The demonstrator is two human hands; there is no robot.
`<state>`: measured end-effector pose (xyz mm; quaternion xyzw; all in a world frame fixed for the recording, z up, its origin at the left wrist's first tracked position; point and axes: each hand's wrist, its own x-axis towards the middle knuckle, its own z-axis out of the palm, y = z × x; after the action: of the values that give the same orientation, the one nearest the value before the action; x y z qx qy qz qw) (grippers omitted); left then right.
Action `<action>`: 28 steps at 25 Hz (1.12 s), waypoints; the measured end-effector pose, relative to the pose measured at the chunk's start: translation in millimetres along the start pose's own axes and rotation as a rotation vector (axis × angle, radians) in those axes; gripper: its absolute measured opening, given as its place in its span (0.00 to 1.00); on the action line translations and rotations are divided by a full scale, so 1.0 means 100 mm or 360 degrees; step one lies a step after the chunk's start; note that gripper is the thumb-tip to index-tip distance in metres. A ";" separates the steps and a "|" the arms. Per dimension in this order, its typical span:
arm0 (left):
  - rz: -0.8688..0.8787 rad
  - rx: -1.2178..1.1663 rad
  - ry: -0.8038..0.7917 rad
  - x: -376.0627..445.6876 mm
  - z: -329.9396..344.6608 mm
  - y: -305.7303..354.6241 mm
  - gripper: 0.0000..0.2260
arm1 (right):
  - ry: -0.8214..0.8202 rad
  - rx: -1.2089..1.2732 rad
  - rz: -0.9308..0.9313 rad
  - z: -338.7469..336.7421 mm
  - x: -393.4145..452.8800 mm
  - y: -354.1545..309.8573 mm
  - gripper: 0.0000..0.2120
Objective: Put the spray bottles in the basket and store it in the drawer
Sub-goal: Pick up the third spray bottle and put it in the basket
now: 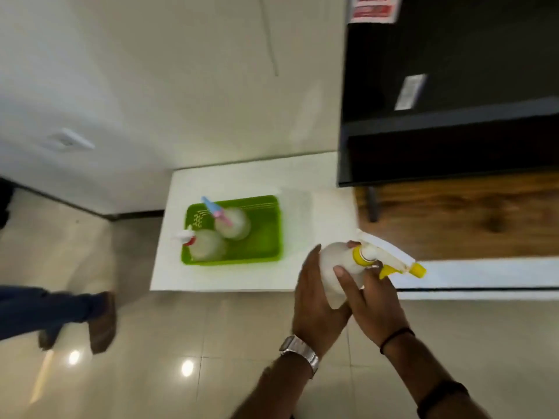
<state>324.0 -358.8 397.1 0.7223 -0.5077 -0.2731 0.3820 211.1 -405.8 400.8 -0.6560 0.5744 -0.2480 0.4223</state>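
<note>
Home living room, glossy beige floor tiles (211,343), low white TV cabinet (242,182) with wood top, black television (453,86), wall socket (71,140)

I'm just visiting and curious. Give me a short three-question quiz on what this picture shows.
1. How many spray bottles stand in the green basket?
2. True or false: the yellow-nozzled bottle is held by both hands, left hand and right hand.
3. Which side of the basket has free room: A) left, B) right?

Key: 1. Two: the blue-and-pink-nozzled bottle and the red-and-white-nozzled bottle. 2. True. 3. B.
</note>
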 end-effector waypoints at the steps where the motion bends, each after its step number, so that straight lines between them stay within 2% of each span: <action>1: -0.0040 0.0047 0.0030 0.10 -0.29 -0.16 0.43 | 0.0006 0.0075 -0.0060 0.25 0.12 -0.22 0.29; 5: -0.0178 0.0371 0.0017 0.26 -1.30 -1.01 0.37 | 0.0043 0.0131 -0.0092 1.22 0.56 -0.83 0.33; 9: -0.0185 0.0611 -0.0232 0.22 -1.76 -1.68 0.35 | 0.0046 -0.0109 -0.0033 1.79 0.82 -0.90 0.33; 13: -0.0141 0.0734 -0.0445 0.16 -1.79 -1.89 0.36 | 0.0027 -0.0315 -0.0022 1.95 0.86 -0.67 0.33; 16: -0.0081 0.0803 -0.0435 0.13 -1.79 -1.98 0.37 | 0.0105 -0.0666 -0.0135 2.08 0.84 -0.53 0.38; 19: -0.0050 0.0849 -0.0408 0.13 -1.85 -2.02 0.36 | 0.0263 -0.0934 -0.0254 2.17 0.84 -0.43 0.36; 21: -0.0073 0.0860 -0.0441 0.16 -1.92 -2.04 0.36 | 0.0256 -0.0998 -0.0255 2.22 0.77 -0.37 0.35; 24: -0.0095 0.0859 -0.0486 0.17 -1.99 -2.04 0.36 | 0.0164 -0.1064 -0.0163 2.31 0.63 -0.28 0.30; 28: -0.0065 0.0884 -0.0496 0.17 -2.01 -2.01 0.34 | 0.0215 -0.1151 -0.0002 2.38 0.57 -0.27 0.31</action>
<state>592.5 -280.5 342.4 0.7585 -0.6007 -0.2390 0.0821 431.2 -397.2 290.1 -0.7453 0.6511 -0.0718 0.1239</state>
